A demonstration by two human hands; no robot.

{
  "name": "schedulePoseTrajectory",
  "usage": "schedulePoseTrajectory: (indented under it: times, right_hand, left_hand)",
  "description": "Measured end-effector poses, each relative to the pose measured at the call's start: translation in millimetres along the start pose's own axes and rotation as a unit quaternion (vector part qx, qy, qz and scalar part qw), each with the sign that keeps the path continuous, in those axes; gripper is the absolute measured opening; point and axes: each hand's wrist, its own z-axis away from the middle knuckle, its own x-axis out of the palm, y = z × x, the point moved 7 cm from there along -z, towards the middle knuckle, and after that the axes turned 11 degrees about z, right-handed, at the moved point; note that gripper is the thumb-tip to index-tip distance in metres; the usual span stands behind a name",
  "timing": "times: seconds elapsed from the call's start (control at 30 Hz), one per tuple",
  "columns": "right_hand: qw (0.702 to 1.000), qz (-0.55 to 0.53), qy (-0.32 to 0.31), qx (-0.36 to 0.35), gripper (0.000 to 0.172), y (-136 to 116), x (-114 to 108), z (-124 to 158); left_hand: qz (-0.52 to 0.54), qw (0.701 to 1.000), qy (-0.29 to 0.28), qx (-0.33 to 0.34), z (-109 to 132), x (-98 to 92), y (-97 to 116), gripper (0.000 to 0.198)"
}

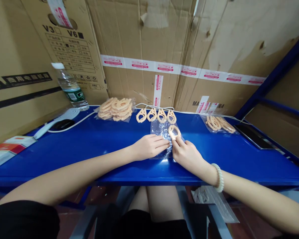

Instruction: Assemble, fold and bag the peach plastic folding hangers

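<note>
On the blue table lies a clear plastic bag (161,131). My left hand (149,146) rests flat over the bag's left part, fingers stretched out. With fingers pinched, my right hand (186,154) holds the lower end of a beige teardrop-shaped plastic clip (173,130) above the bag's right side. Whether the clip touches the bag I cannot tell. Just behind, several similar beige clips (161,116) stand in a row, narrow ends pointing away from me. A bag packed with beige pieces (117,108) lies to the left, and a smaller bag of beige pieces (219,123) to the right.
A water bottle (71,88) stands at the back left, near a white handheld fan-like object (57,121), a dark mouse-like object (63,124) and a red-and-white box (11,149). A phone (254,136) lies at right. Cardboard (139,39) walls the back; a white cable runs along it.
</note>
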Motion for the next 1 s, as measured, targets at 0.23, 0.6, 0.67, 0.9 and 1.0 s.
schedulePoseTrajectory:
  times: [0.23,0.6,0.67,0.9,1.0]
  right_hand:
    - [0.999,-0.04,0.001,-0.012,0.027,12.6,8.1,-4.7]
    - [0.97,-0.174,-0.137,0.105,0.013,46.8,39.7,21.6]
    - [0.967,-0.183,-0.146,0.097,0.013,43.7,38.8,27.2]
    - [0.955,-0.266,-0.107,0.074,0.024,46.2,3.3,35.3]
    - [0.941,-0.32,-0.049,0.096,0.04,74.0,2.7,22.1]
  left_hand:
    - [0.003,1.0,-0.011,-0.008,1.0,2.9,-2.3,0.027]
    - [-0.001,1.0,-0.028,-0.002,-1.9,2.4,1.6,0.026]
    - [-0.002,1.0,-0.031,0.001,-2.7,1.0,5.2,0.026]
    - [0.034,0.999,-0.016,-0.02,-3.8,-12.8,29.8,0.023]
    - [0.037,0.999,-0.015,-0.037,-2.4,-19.3,38.6,0.023]
